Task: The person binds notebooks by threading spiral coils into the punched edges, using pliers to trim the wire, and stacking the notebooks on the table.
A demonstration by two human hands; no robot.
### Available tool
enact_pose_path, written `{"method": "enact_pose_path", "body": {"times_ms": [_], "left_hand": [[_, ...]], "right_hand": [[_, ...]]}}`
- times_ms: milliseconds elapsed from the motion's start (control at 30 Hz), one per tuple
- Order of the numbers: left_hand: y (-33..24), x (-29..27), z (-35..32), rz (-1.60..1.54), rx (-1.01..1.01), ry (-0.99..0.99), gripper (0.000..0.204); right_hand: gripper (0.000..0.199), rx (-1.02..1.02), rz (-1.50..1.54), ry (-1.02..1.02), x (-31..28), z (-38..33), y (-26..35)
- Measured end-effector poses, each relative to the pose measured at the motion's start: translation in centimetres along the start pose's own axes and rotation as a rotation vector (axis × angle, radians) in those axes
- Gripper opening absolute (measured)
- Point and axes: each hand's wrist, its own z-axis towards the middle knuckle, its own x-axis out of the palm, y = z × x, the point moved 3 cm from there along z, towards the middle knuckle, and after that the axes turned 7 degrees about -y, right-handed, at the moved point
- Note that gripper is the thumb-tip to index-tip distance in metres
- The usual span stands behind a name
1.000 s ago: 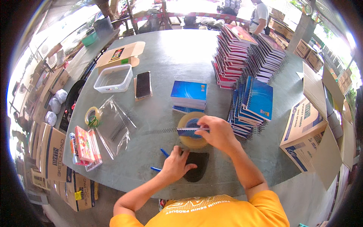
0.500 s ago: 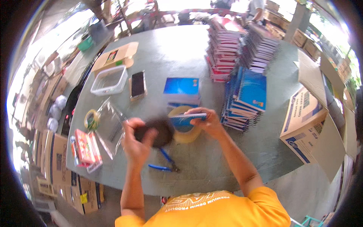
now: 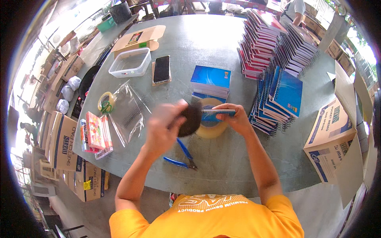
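My left hand [image 3: 162, 125], partly smeared by motion, grips a dark, rounded flat pad [image 3: 190, 121]; its exact kind is unclear. Against the pad's right edge is a thin blue pocket notebook [image 3: 214, 115], held edge-up between the thumb and fingers of my right hand [image 3: 236, 119]. Beneath the notebook lies a wide roll of clear tape [image 3: 212, 132]. Just beyond it sits a stack of blue notebooks [image 3: 210, 79]. Nearer to me, blue-handled cutting pliers [image 3: 189, 162] rest on the table with their handles spread.
Spiral notebooks in red [image 3: 258, 47] and blue [image 3: 279, 95] stacks stand at right, beside an open carton [image 3: 329, 139]. Leftward lie a clear plastic tub [image 3: 131, 65], a phone [image 3: 162, 69], a plastic bag [image 3: 129, 111], green scissors [image 3: 105, 106] and red packets [image 3: 95, 133]. Another person [image 3: 294, 12] is at the back.
The view has shifted, so the table's things appear farther right. My left hand has turned over the pad and brought it against the notebook; my right hand keeps its hold.
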Motion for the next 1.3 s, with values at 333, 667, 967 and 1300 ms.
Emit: {"method": "enact_pose_path", "body": {"times_ms": [333,667,967,1300], "left_hand": [[-0.3,0.7,1.9,-0.035,-0.02,-0.176,0.04],[-1.6,3.3,2.1,-0.106,0.026,0.169,0.035],[-2.8,3.6,2.6,-0.155,0.045,0.143,0.033],[-2.6,8.6,-5.9,-0.233,-0.237,0.619,0.03]], "right_hand": [[0.025,-0.038,0.058,0.025,0.0,-0.6,-0.2],[0.026,-0.047,0.054,0.039,0.1,-0.7,-0.1],[0.029,-0.047,0.055,0.08,-0.1,-0.9,-0.3],[0.034,-0.062,-0.008,0.072,0.0,-0.8,0.3]]}}
